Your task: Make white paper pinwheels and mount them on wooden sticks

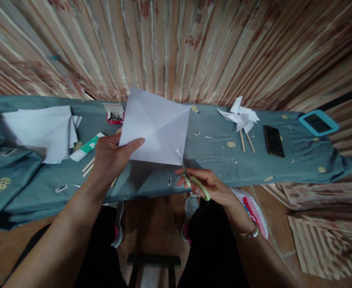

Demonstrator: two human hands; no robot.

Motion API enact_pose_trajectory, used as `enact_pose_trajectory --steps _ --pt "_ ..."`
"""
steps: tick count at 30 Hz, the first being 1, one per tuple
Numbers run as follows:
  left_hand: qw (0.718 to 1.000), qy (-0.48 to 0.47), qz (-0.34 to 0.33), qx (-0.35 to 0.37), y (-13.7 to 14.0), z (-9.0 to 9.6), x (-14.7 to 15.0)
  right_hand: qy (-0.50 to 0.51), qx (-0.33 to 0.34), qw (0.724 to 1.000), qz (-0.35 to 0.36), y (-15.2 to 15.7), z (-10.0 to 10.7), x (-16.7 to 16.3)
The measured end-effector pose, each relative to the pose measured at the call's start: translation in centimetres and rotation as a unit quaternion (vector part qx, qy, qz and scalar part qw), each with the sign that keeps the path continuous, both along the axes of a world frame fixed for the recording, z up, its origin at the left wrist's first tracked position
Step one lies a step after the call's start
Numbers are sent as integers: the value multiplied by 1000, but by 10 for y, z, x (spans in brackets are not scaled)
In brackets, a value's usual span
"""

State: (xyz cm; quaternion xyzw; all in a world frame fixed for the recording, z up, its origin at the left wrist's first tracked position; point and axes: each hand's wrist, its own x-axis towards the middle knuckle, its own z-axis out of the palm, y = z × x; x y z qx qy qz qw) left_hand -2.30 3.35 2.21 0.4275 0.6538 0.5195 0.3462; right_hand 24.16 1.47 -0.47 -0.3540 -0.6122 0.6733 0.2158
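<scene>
My left hand (112,154) grips the left edge of a square sheet of white paper (156,120), thumb on top. Diagonal creases cross the sheet, which is held up over the cloth-covered table. In my right hand (208,182) is a pair of scissors (198,186) with pale green handles. Their blades are apart at the sheet's lower right corner; whether they touch the paper I cannot tell. Behind the left hand stands a small open red box (115,117) of metal pins or tacks. Close by that hand lie a green and white box (87,147) and some wooden sticks (88,166).
A stack of white paper (40,132) lies at the left. White pinwheels (238,114) with sticks, a dark phone (273,141) and a blue-framed device (319,122) lie to the right. The grey-green cloth (151,180) covers the table, with a curtain (163,48) behind it.
</scene>
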Motion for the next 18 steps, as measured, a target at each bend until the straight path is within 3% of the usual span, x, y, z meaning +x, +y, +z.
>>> enact_pose_trajectory --steps 11,18 --pt "999 -16 -29 14 0 1 -1 22 -18 1000 -8 -1 -5 -1" --pt "999 -20 -15 29 0 0 2 11 -22 1000 -11 -1 -6 -1"
